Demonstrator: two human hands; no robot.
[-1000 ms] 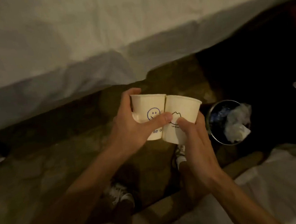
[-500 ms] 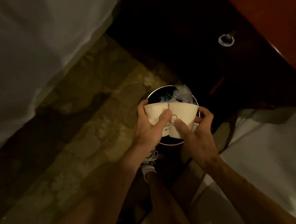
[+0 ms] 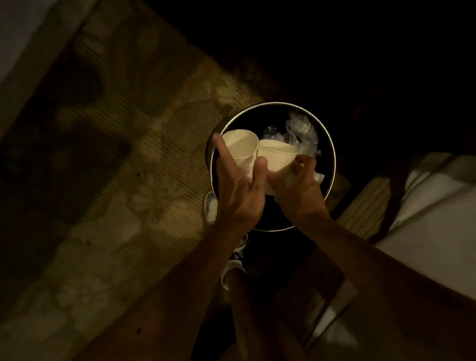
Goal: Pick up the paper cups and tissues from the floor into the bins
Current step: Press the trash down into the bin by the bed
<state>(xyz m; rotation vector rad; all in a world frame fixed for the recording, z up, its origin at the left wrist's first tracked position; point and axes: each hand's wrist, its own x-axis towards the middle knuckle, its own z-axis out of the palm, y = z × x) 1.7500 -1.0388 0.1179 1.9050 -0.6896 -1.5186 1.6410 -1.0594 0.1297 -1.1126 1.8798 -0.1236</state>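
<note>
Fingers [image 3: 224, 155] of the left hand [image 3: 238, 197] pinch one cream paper cup [image 3: 241, 148] between forefinger and thumb. The right hand [image 3: 299, 194] curls round a second cream paper cup [image 3: 279, 158]. Both hang over the round, metal-rimmed black bin [image 3: 331, 153], above crumpled clear plastic [image 3: 298, 128].

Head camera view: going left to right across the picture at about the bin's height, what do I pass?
Patterned rug → left paper cup → right paper cup → crumpled clear plastic → right rim of the metal bin → white bedding, slightly lower.
</note>
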